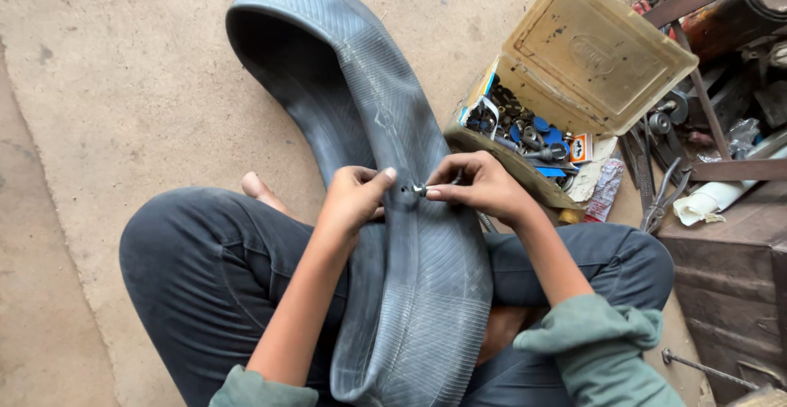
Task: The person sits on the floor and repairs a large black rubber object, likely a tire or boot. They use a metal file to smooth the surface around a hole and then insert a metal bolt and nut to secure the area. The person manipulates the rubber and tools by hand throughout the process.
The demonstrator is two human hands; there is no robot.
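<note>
A large, flattened black rubber inner tube (393,128) lies across my crossed legs and stretches away over the dirt floor. My left hand (354,196) pinches the tube's rubber just left of its small metal valve (418,189), thumb pressed on top. My right hand (481,184) grips the valve's tip between thumb and fingers; whether a small tool is in those fingers I cannot tell.
An open, dirty tan plastic box (574,71) with several small blue and metal parts sits on the floor to the right. Pliers (662,198), crumpled paper and metal frames lie beyond it. A metal rod (705,368) rests at lower right.
</note>
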